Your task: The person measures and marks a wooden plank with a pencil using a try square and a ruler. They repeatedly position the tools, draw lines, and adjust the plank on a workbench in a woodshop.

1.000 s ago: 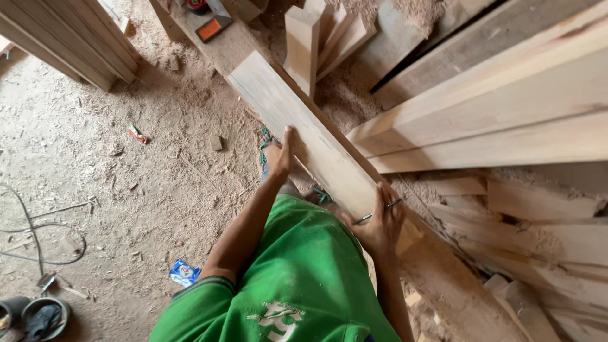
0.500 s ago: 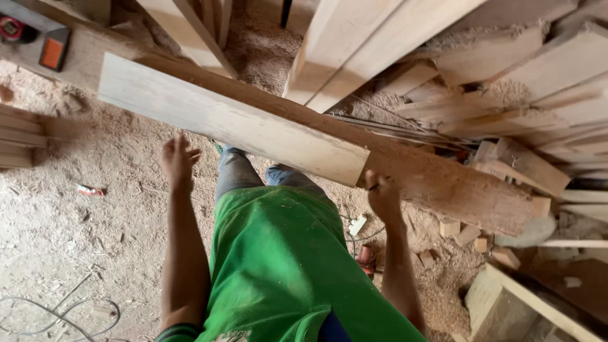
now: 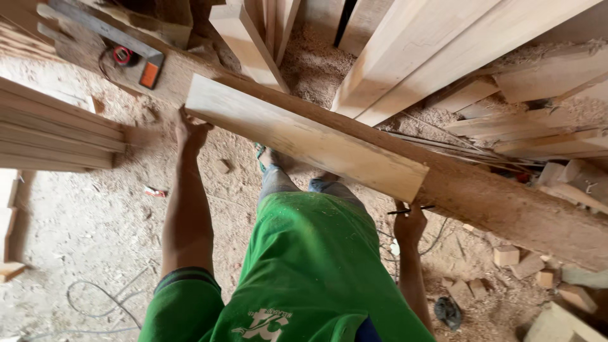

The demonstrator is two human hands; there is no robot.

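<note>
A long pale wooden plank (image 3: pixel 304 136) runs from upper left to lower right in front of me, lying along a thick brown beam (image 3: pixel 506 206). My left hand (image 3: pixel 189 132) grips the plank's left end from below. My right hand (image 3: pixel 410 223) holds its right end from underneath, with a thin dark pencil (image 3: pixel 411 209) between the fingers. My green shirt (image 3: pixel 310 272) fills the lower middle of the view.
Stacked boards (image 3: pixel 57 133) lie at the left, more planks (image 3: pixel 437 50) lean at the upper right. An orange and black power tool (image 3: pixel 136 63) sits at the upper left. Small wood blocks (image 3: pixel 506 256) and a cable (image 3: pixel 101 301) lie on the sawdust floor.
The view has swung right and pulled closer. Both hands have risen to the plank's ends: the left went from open in the air to gripping the left end.
</note>
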